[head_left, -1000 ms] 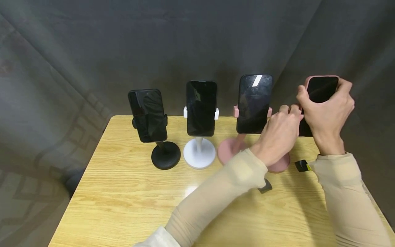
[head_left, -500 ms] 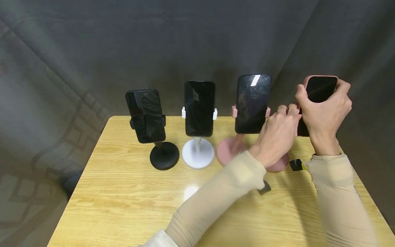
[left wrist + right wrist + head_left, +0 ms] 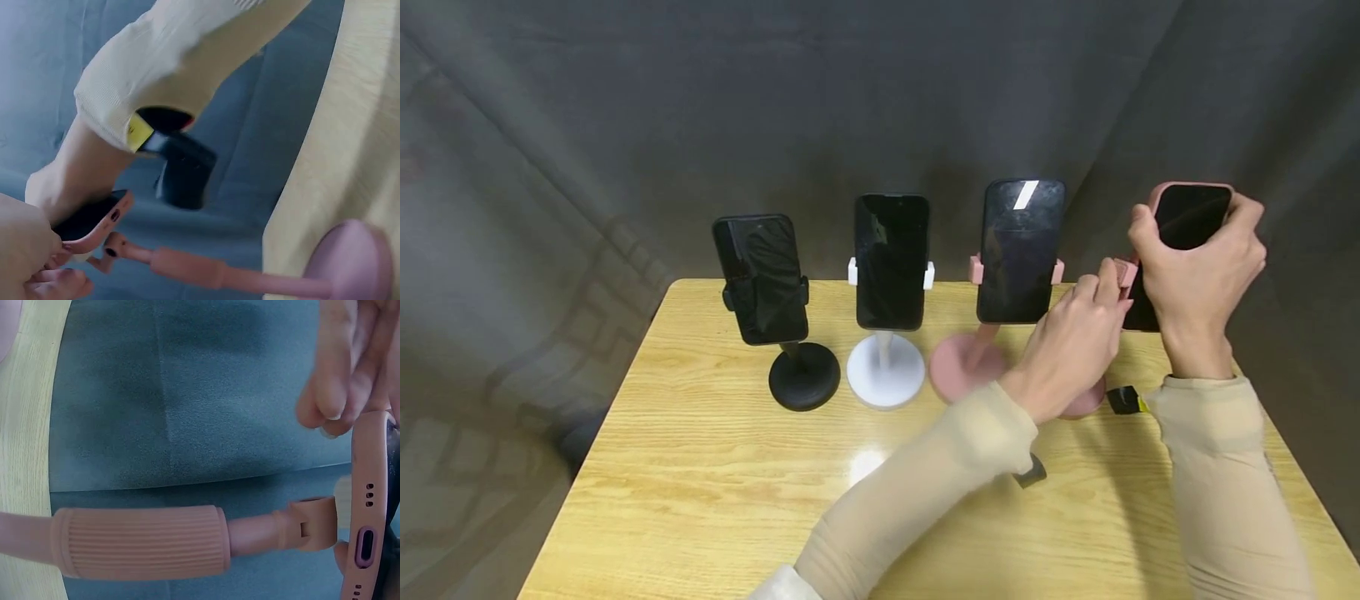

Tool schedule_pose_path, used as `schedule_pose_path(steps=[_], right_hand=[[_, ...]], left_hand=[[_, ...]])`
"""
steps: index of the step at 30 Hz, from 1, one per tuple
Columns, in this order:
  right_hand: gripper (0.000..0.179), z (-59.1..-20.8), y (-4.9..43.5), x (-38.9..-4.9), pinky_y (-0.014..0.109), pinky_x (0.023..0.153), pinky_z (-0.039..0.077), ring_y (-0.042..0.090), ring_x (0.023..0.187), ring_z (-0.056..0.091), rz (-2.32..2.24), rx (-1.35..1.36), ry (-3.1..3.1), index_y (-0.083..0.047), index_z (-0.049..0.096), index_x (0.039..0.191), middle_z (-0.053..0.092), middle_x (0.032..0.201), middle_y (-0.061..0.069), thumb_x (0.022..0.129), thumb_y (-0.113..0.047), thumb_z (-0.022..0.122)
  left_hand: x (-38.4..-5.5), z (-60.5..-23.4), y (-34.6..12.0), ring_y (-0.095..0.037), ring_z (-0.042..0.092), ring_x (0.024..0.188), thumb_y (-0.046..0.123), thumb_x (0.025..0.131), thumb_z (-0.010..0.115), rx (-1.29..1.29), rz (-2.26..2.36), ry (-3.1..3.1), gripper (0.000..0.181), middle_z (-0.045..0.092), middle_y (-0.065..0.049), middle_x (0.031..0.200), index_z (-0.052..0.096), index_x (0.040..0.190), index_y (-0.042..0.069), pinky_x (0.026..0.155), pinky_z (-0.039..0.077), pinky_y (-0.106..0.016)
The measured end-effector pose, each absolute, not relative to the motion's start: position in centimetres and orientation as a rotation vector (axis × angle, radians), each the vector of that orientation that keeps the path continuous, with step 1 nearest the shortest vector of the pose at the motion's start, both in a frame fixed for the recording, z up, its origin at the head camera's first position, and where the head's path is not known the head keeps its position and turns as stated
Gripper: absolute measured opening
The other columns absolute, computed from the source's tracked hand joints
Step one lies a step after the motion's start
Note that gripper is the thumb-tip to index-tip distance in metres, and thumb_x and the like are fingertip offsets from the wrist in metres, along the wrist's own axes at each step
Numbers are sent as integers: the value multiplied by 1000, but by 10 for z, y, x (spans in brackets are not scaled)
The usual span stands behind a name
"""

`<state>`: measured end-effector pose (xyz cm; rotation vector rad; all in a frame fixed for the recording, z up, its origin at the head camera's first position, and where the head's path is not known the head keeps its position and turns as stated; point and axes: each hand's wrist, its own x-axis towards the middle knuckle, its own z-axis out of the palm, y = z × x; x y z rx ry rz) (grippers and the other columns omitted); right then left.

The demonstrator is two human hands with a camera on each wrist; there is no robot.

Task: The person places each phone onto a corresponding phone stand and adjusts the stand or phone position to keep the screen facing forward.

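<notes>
In the head view my right hand (image 3: pixel 1202 262) grips a phone (image 3: pixel 1191 217) in a pink case from the front, thumb on one side and fingers on the other. It stands upright at the head of a pink phone stand (image 3: pixel 140 544). The right wrist view shows the phone's charging port edge. My left hand (image 3: pixel 1071 337) is at the phone's left side, by a pink clamp pad (image 3: pixel 1124 273). Its fingertips (image 3: pixel 331 403) hang loosely beside the case in the right wrist view. My right hand hides part of the screen.
To the left are more phones in stands: one on a black stand (image 3: pixel 803 377), one on a white stand (image 3: pixel 886 371), one on another pink stand (image 3: pixel 966 367). All share a wooden table (image 3: pixel 715 500) before a grey curtain (image 3: pixel 820 92). A dark wrist camera (image 3: pixel 184 172) hangs under my right cuff.
My left hand has slipped slightly down and left from the phone's side, so the pink clamp pad now shows. My right hand keeps its grip on the phone. The head view has shifted slightly.
</notes>
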<state>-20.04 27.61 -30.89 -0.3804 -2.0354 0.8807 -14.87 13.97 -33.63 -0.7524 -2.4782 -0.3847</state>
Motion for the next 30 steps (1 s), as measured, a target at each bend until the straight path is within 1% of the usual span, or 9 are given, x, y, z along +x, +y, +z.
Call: schedule_pose_path(steps=[2, 7, 9, 11, 13, 15, 19, 26, 30], right_hand=[[63, -309, 277, -201, 10, 70, 38, -5, 82, 48, 880, -387, -2029, -23, 64, 126, 60, 99, -21, 72, -53, 74], [63, -309, 276, -203, 11, 69, 36, -8, 79, 46, 889, -388, -2028, -22, 64, 126, 54, 94, -26, 71, -53, 75], [63, -310, 274, -204, 11, 68, 35, -10, 77, 45, 894, -380, -2025, -21, 64, 125, 51, 91, -28, 71, -52, 75], [63, -310, 274, -205, 11, 68, 34, -10, 76, 45, 897, -368, -2023, -21, 64, 125, 50, 90, -29, 71, -52, 75], [62, -310, 273, -206, 11, 67, 34, -10, 76, 46, 901, -363, -2026, -22, 64, 125, 50, 90, -28, 72, -52, 75], [62, -309, 273, -207, 11, 67, 35, -9, 77, 46, 905, -364, -2032, -23, 63, 125, 50, 91, -28, 72, -53, 75], [63, -309, 274, -207, 11, 67, 36, -9, 78, 45, 912, -383, -2044, -24, 63, 126, 50, 92, -28, 72, -55, 74], [66, -307, 274, -205, 11, 68, 36, -9, 81, 44, 944, -386, -2083, -22, 61, 130, 49, 96, -27, 74, -54, 72], [67, -304, 272, -199, 12, 69, 35, -7, 83, 44, 966, -398, -2112, -22, 59, 134, 49, 97, -26, 76, -54, 71]], left_hand=[[-145, -342, 139, -4, 69, 90, 29, 110, 47, -785, -444, -2499, 49, 68, 1, 110, 48, 148, -2, 79, 54, -7], [-129, -359, 131, -2, 67, 83, 34, 108, 50, -822, -558, -2528, 52, 68, 6, 107, 48, 151, 5, 64, 52, -11], [-121, -369, 125, -2, 68, 87, 35, 107, 52, -871, -583, -2501, 52, 69, 6, 110, 50, 150, 5, 68, 53, -12], [-114, -379, 118, -5, 70, 96, 34, 107, 53, -951, -601, -2468, 53, 71, 2, 118, 52, 148, 1, 80, 54, -12], [-107, -388, 110, -9, 69, 107, 31, 107, 52, -1048, -679, -2473, 53, 69, -5, 127, 50, 149, -3, 95, 51, -11], [-100, -398, 100, -12, 68, 115, 29, 108, 52, -1126, -738, -2484, 52, 67, -9, 134, 49, 149, -3, 102, 50, -14], [-87, -416, 78, -12, 66, 121, 29, 107, 53, -1209, -737, -2506, 50, 67, -8, 136, 51, 149, 1, 106, 46, -15], [-69, -439, 39, -7, 68, 103, 25, 101, 66, -1272, -773, -2441, 39, 73, -1, 114, 66, 134, 6, 98, 49, -9], [-60, -447, 14, -13, 67, 116, 25, 101, 66, -1240, -863, -2506, 36, 73, -4, 125, 68, 132, 7, 107, 46, -16]])
